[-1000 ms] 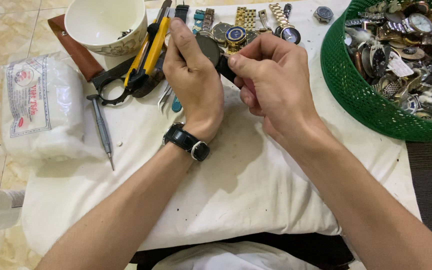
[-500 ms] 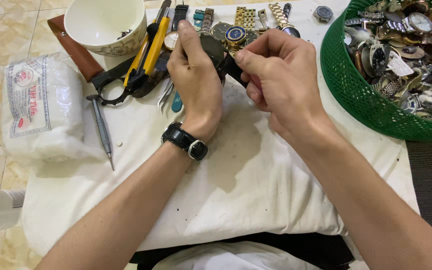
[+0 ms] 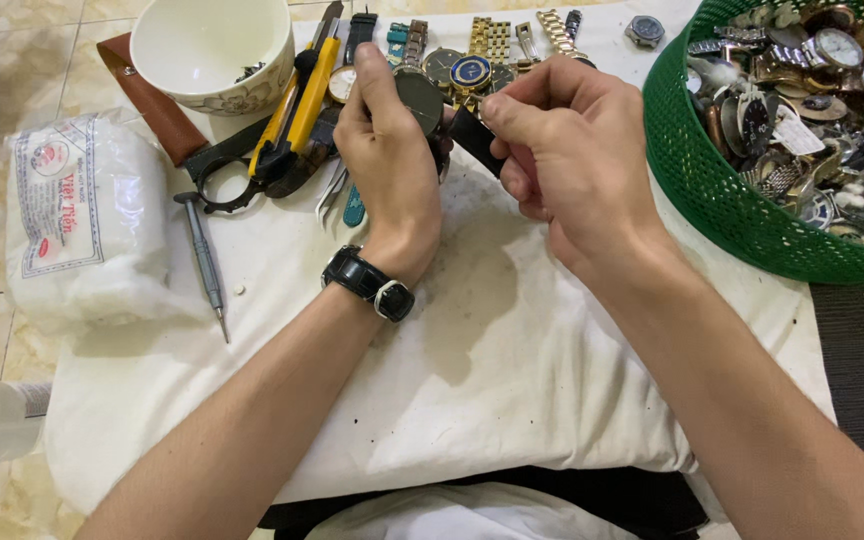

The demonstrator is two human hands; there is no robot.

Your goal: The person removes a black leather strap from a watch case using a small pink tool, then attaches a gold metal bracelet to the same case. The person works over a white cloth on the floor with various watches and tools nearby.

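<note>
Both hands work over a white cloth: the left hand [image 3: 389, 165] fingers grasp a round grey-faced watch [image 3: 418, 97], while the right hand [image 3: 564, 150] fingers pinch its dark strap [image 3: 472, 135], beside a green mesh basket [image 3: 712, 190].

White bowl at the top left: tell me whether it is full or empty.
Nearly empty: the white bowl stands upright, its bare inside showing only a few small dark bits by the right wall.
</note>
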